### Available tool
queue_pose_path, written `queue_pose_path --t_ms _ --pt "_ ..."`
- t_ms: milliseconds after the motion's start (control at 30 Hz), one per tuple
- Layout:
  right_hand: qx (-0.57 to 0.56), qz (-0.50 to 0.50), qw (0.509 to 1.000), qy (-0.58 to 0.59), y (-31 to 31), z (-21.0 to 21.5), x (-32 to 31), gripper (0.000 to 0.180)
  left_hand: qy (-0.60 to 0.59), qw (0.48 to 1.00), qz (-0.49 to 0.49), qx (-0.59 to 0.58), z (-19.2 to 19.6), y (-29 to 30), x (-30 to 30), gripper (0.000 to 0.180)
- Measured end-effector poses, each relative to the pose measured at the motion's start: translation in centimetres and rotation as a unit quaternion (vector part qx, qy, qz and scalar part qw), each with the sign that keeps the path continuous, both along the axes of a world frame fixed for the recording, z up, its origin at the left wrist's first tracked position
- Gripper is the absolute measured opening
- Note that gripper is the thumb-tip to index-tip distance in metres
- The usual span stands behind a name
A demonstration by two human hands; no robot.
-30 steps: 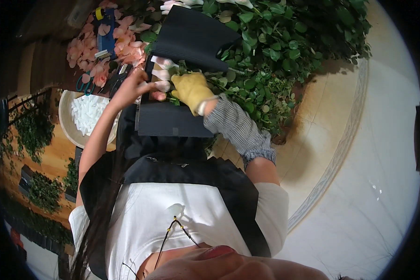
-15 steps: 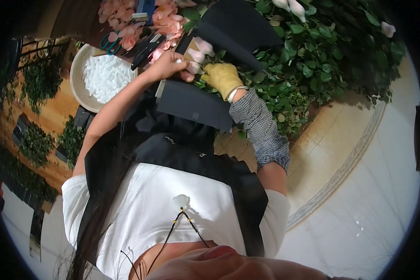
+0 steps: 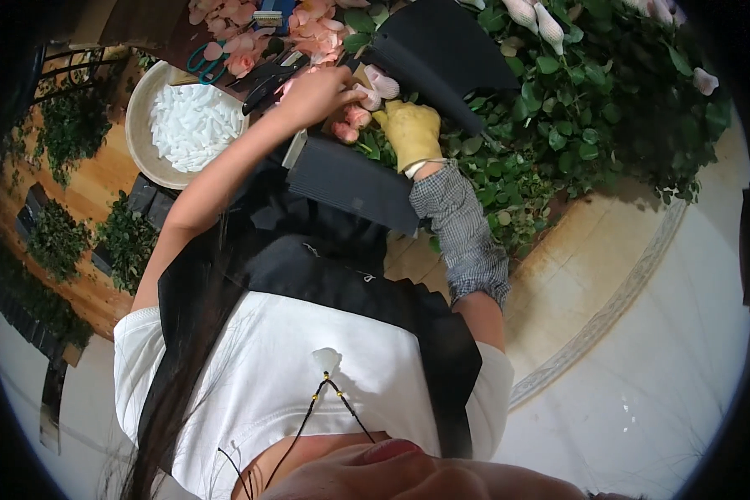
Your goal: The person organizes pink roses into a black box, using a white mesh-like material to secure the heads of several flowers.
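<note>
Pink roses lie in a row between a ridged black board [image 3: 354,179] and a larger black panel [image 3: 437,58]. Two bare pink heads [image 3: 352,123] are nearest me; farther along, rose buds [image 3: 382,82] wear white netting sleeves. My bare left hand [image 3: 323,96] reaches over the row, its fingertips closed on a netted rose bud [image 3: 367,98]. Close to its right, my right hand [image 3: 410,133], in a yellow glove, is curled beside the heads among green leaves. Whatever lies within the gloved fingers is hidden.
A round bowl [image 3: 135,125] full of white netting pieces stands at the left. Scissors with teal handles [image 3: 202,65], a black tool [image 3: 271,79], a brush [image 3: 267,18] and loose pink petals [image 3: 317,33] lie at the back. Leafy rose stems [image 3: 575,108] crowd the right.
My left hand has moved from the nearer rose to a netted bud slightly farther off. The nearer heads now show bare pink. My gloved hand has shifted slightly and curled more.
</note>
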State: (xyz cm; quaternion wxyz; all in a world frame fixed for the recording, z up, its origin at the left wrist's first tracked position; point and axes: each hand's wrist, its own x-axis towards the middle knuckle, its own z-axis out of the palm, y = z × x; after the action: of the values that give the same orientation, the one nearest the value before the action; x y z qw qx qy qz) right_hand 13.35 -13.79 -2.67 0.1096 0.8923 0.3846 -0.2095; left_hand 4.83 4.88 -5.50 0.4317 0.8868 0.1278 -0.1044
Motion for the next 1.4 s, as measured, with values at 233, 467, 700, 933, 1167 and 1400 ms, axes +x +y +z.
queue_pose_path --t_ms 233,467,700,933,1167,1400 --pt "0.013 0.041 0.999 -0.005 -1.2 -1.9 0.5 0.024 -0.087 0.959 0.097 -0.251 -3.1 1.8 -1.1 0.025" --pt "0.023 0.019 0.998 -0.064 -0.9 2.7 -1.2 0.028 -0.141 0.977 0.08 -0.14 -1.5 5.2 -3.7 0.018" --pt "0.096 0.038 0.983 -0.149 -0.3 2.9 -1.5 0.031 -0.027 0.999 0.012 0.029 -1.0 -0.3 1.9 0.043" --pt "0.061 0.015 0.989 -0.134 -1.1 -0.1 0.3 0.028 -0.151 0.985 0.054 0.068 -1.8 -1.8 2.1 0.033" --pt "0.106 -0.035 0.98 -0.165 -2.8 -2.5 0.7 0.016 -0.108 0.943 0.147 -0.277 -4.1 0.0 -0.2 0.024" --pt "0.101 -0.083 0.983 -0.129 -2.5 -2.5 0.6 0.018 -0.277 0.894 0.271 -0.224 -2.9 5.8 -5.1 0.015"
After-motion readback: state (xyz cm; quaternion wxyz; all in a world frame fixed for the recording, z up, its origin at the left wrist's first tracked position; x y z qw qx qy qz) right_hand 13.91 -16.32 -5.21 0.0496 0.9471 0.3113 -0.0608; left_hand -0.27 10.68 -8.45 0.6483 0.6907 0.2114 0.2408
